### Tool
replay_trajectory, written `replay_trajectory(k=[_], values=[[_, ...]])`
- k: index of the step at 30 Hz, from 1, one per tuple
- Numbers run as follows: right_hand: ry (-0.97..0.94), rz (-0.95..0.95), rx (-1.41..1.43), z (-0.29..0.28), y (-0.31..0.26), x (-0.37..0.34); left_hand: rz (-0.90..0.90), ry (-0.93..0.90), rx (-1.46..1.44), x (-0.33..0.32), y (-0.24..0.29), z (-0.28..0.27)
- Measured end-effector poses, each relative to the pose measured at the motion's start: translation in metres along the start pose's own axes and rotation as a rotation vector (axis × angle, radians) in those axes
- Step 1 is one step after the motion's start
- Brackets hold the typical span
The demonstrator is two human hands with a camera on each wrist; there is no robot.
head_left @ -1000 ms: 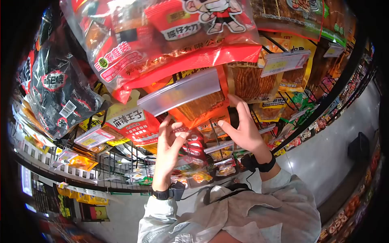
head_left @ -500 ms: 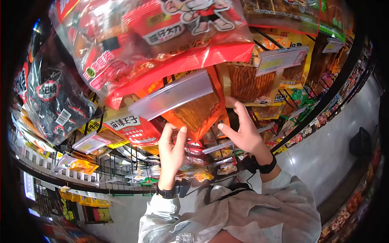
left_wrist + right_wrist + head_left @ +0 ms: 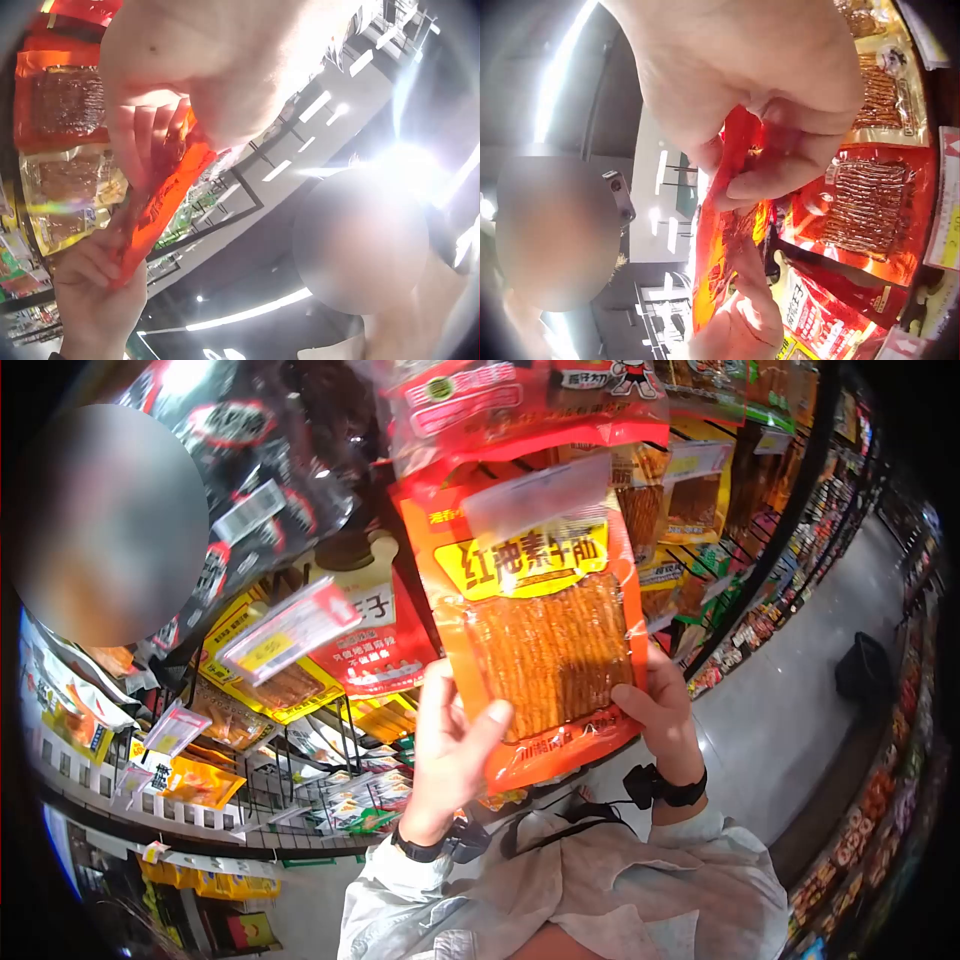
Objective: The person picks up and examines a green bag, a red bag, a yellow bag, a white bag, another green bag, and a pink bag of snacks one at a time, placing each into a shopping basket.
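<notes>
An orange-red snack bag (image 3: 555, 640) with a yellow label and a window onto brown strips faces up in the head view. Its top edge lies behind a clear price-tag holder (image 3: 540, 495). My left hand (image 3: 450, 740) pinches the lower left side, thumb on the front. On the lower right side my right hand (image 3: 665, 710) pinches it, also with the thumb in front. From the left wrist, the bag (image 3: 169, 202) shows edge-on between both hands. In the right wrist view, the fingers of the right hand (image 3: 757, 67) curl behind it.
Left of the bag hang a red-and-cream bag (image 3: 370, 660) and a black bag (image 3: 270, 480). Large red-edged clear packaging (image 3: 530, 410) is above. A price tag (image 3: 290, 630) juts out at the left. Grey floor (image 3: 780, 710) shows at right; a blurred round patch covers the upper left.
Both hands have closed on the lower sides of the orange-red bag. Its lower end has swung out toward me, so its front now shows. The view has shifted too.
</notes>
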State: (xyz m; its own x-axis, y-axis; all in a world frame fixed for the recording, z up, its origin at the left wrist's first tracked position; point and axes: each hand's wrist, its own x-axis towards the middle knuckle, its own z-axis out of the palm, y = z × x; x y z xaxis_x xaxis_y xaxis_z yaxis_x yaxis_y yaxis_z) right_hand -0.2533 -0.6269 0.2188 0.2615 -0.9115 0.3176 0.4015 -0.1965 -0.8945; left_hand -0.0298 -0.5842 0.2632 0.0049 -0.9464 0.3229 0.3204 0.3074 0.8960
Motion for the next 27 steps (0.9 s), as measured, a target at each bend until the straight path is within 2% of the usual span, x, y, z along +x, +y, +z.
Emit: replay_trajectory(k=[1, 4, 7, 8, 9, 11, 12, 13, 15, 17, 21, 22, 27], values=[[0.016, -0.05, -0.009, 0.009, -0.004, -0.011, 0.008, -0.063, 0.151, -0.008, 0.0, -0.009], [0.144, -0.105, -0.001, 0.039, -0.008, -0.051, -0.015, -0.276, 0.015, -0.026, 0.009, -0.016], [0.257, -0.138, -0.07, 0.059, -0.008, -0.092, -0.089, -0.325, -0.019, -0.046, 0.023, -0.02], [0.286, -0.127, -0.092, 0.065, -0.009, -0.105, -0.101, -0.327, 0.11, -0.051, 0.025, -0.025], [0.321, -0.115, -0.111, 0.073, -0.009, -0.118, -0.011, -0.349, 0.072, -0.056, 0.028, -0.024], [0.376, -0.091, -0.133, 0.094, -0.009, -0.143, -0.165, -0.345, -0.007, -0.074, 0.022, -0.034], [0.412, -0.054, -0.143, 0.102, -0.006, -0.159, -0.301, -0.331, -0.075, -0.085, 0.023, -0.037], [0.449, -0.015, -0.153, 0.112, -0.003, -0.176, -0.326, -0.347, 0.025, -0.095, 0.007, -0.048], [0.534, 0.131, -0.262, 0.128, 0.007, -0.227, -0.348, -0.376, -0.042, -0.131, -0.034, -0.059], [0.603, 0.239, -0.239, 0.142, 0.011, -0.26, -0.492, -0.438, -0.095, -0.166, -0.051, -0.067], [0.629, 0.296, -0.239, 0.15, 0.021, -0.334, -0.625, -0.478, -0.168, -0.218, -0.077, -0.059], [0.628, 0.383, -0.231, 0.149, 0.017, -0.353, -0.645, -0.502, -0.165, -0.23, -0.084, -0.058], [0.64, 0.296, -0.185, 0.158, 0.006, -0.417, -0.73, -0.539, -0.101, -0.279, -0.087, -0.028]])
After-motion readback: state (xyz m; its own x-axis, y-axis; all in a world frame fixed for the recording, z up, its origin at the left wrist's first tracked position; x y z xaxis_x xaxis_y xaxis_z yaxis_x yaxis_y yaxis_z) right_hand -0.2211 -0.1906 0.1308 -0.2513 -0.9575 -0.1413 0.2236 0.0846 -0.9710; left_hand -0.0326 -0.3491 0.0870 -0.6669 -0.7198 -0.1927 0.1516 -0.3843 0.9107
